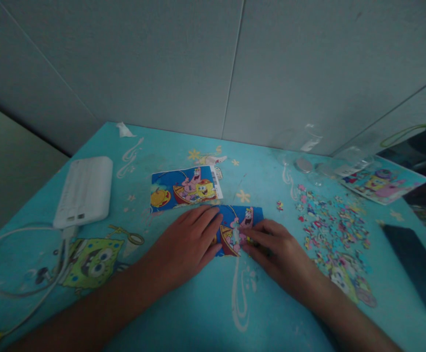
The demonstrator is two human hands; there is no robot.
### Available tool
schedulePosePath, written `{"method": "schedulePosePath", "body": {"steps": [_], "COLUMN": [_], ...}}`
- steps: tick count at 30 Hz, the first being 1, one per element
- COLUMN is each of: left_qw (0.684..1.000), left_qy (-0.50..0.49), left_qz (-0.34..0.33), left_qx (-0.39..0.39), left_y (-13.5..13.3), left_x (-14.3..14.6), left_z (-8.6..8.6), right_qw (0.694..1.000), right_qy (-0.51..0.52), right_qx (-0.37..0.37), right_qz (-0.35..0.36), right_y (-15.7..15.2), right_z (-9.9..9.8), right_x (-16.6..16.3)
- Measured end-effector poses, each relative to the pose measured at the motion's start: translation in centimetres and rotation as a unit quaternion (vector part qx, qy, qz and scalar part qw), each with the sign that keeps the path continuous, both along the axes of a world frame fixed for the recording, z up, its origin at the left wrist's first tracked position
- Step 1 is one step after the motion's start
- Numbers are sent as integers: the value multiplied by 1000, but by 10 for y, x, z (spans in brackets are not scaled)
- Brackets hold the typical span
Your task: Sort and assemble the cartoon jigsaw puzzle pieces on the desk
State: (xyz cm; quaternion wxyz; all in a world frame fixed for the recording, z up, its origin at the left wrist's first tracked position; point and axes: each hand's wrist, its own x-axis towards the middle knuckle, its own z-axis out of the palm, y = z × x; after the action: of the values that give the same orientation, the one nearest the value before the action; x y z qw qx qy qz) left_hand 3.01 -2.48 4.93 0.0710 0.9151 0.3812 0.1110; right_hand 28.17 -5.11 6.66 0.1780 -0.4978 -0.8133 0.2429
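Loosely spread, the left hand (194,237) rests on a flat, rectangular jigsaw (229,222), the right hand (277,244) narrowed over it, contents unclear.

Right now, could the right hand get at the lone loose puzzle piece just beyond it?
Probably yes: the lone loose piece lies close beyond the right hand, with nothing visible standing between them, though that hand is over the blue puzzle and would have to lift away.
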Motion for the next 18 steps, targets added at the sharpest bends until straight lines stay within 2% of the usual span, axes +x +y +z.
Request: {"method": "schedulePosePath", "body": {"steps": [18], "left_qw": [1000], "left_qy": [-5], "left_qz": [-3], "left_qx": [4], "left_y": [0], "left_x": [0], "left_z": [1], "right_qw": [1000], "right_qy": [-3], "right_qx": [-10], "right_qz": [-10], "right_y": [0], "right_z": [-2], "right_x": [1]}}
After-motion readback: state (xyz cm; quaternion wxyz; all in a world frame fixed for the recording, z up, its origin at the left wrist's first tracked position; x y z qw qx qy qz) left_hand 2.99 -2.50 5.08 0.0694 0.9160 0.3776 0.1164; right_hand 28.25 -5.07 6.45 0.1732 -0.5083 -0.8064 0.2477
